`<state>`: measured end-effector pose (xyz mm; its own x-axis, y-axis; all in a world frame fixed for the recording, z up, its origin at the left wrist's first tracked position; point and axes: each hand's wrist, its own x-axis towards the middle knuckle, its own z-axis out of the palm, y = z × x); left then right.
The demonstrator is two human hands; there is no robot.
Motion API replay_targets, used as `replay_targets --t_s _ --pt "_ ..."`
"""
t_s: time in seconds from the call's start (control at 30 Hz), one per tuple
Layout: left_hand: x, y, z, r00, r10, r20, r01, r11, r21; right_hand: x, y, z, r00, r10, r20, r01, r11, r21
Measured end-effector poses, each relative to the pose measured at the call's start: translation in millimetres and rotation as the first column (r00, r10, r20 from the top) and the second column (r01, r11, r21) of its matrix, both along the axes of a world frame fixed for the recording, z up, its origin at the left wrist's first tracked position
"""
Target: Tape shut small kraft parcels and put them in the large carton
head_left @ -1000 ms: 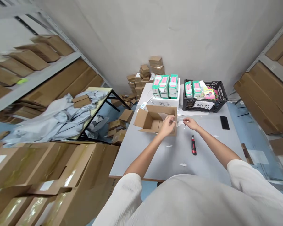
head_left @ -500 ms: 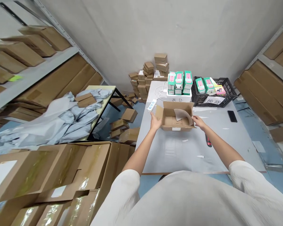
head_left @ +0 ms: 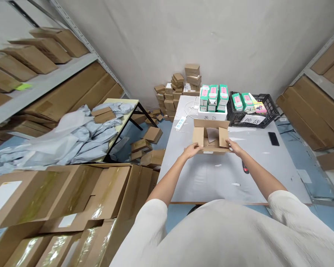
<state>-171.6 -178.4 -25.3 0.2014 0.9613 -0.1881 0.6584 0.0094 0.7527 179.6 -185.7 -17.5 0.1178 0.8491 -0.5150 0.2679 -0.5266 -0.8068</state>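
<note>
An open cardboard box sits on the table in front of me. Its two side flaps are folded inward, while the far flap stands up. Between them, part of a pale sheet shows inside. My left hand grips the near left corner, its fingers along the front edge. At the near right corner, my right hand is closed on the edge beside the right flap. A red and black cutter lies near my right forearm, partly hidden by it.
Behind the box, a white bin holds several green and pink cartons. A black crate stands beside it. A phone and a power strip lie on the grey table. Taped cartons fill the lower left.
The box's side flaps have folded inward over the opening. My left hand has moved from the left flap down to the near left corner; my right hand stays at the right side.
</note>
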Motion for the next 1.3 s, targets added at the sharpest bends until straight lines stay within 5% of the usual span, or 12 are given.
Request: replay_targets --t_s 0.13,0.3,0.5,0.73,1.07,1.2,1.3 --pt "1.7 -10.8 1.9 1.0 0.012 0.008 -0.011 0.994 -0.104 2.7 -0.3 -5.3 0.998 0.0 -0.055 0.0 1.0 0.002" --pt "-11.7 -33.5 14.3 0.997 0.075 -0.011 -0.075 0.997 0.008 -13.6 -1.0 -8.5 0.991 0.118 -0.068 -0.113 0.991 0.073" --pt "-49.4 -51.3 32.5 0.989 0.139 -0.046 -0.134 0.985 0.111 -59.4 3.5 7.5 0.973 0.23 -0.02 -0.226 0.965 0.136" --pt "-134.5 -60.5 36.4 0.97 0.235 -0.056 -0.222 0.959 0.177 -149.2 15.9 25.0 0.949 0.312 -0.045 -0.296 0.931 0.215" --pt "-287.6 -67.6 51.1 0.919 0.384 -0.085 -0.344 0.889 0.303 -319.0 48.1 26.8 0.914 0.397 0.086 -0.397 0.83 0.393" --pt "-323.0 -53.2 60.3 0.887 0.46 -0.046 -0.411 0.829 0.38 -378.0 83.8 34.8 0.933 0.353 0.069 -0.332 0.768 0.548" --pt "-330.7 -40.0 63.4 0.884 0.462 -0.075 -0.405 0.836 0.371 -399.4 99.6 36.7 0.965 0.226 0.134 -0.261 0.764 0.59"
